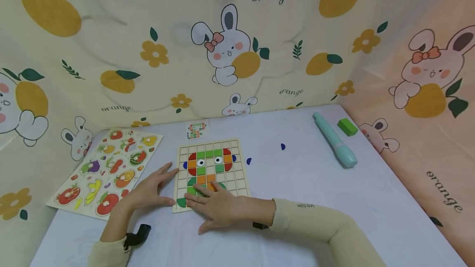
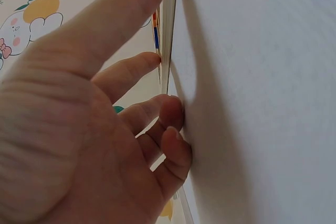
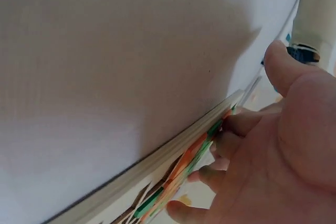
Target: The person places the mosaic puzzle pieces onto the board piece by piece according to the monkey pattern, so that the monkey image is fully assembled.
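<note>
A wooden grid board point(image 1: 239, 176) lies on the table, holding coloured tiles in a face-like pattern with two eye pieces. Spread flat over its lower rows, my right hand point(image 1: 219, 207) touches the tiles there with its fingertips and hides some of them; its thumb sticks out past the near edge. In the right wrist view, the fingers meet green and orange tiles point(image 3: 191, 153) beside the board's rim. My left hand point(image 1: 148, 190) rests at the board's left side, thumb and forefinger reaching the edge point(image 2: 168, 35), the other fingers loosely bent.
Behind the board lies a small pattern card point(image 1: 196, 129). A fruit puzzle board point(image 1: 87, 208) is at the left. Two dark blue half-circle tiles, one near point(image 1: 249, 161) and one farther point(image 1: 283, 146), lie to the right. Farther right are a teal pen-shaped device point(image 1: 335, 141) and a green block point(image 1: 347, 127).
</note>
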Demonstrator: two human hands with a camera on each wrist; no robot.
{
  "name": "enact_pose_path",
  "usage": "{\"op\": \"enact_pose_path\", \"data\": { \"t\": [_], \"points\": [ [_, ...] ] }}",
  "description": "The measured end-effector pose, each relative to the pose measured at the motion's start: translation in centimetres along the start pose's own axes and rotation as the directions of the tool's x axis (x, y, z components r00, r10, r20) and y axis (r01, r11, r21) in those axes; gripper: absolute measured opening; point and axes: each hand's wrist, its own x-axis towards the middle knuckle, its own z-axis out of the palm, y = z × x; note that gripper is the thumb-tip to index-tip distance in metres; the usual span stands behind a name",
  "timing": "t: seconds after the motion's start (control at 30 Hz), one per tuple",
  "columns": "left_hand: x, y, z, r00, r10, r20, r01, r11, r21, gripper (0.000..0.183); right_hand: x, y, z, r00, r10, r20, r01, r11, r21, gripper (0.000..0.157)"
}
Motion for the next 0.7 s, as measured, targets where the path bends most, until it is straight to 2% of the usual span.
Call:
{"op": "enact_pose_path", "data": {
  "t": [0.2, 0.5, 0.6, 0.7],
  "points": [
    [-0.1, 0.3, -0.3, 1.0, 0.001, -0.005, -0.001, 1.0, -0.007, 0.095, 0.5, -0.1, 0.5, 0.996, -0.043, -0.071, 0.043, 0.999, -0.008, 0.084],
    [-0.1, 0.2, -0.3, 1.0, -0.007, -0.003, 0.007, 1.0, -0.021, 0.095, 0.8, 0.0, 0.3, 0.997, -0.046, -0.066, 0.045, 0.999, -0.009, 0.081],
    [0.0, 0.1, -0.1, 1.0, -0.009, 0.002, 0.01, 1.0, -0.019, 0.095, 0.4, 0.8, 0.4, 0.997, -0.006, -0.073, 0.008, 1.0, 0.022, 0.081],
    [0.1, 0.0, 0.0, 1.0, -0.021, 0.013, 0.021, 1.0, -0.023, 0.096, -0.8, 2.9, 0.7, 0.99, 0.084, -0.116, -0.076, 0.995, 0.066, 0.075]
  ]
}}
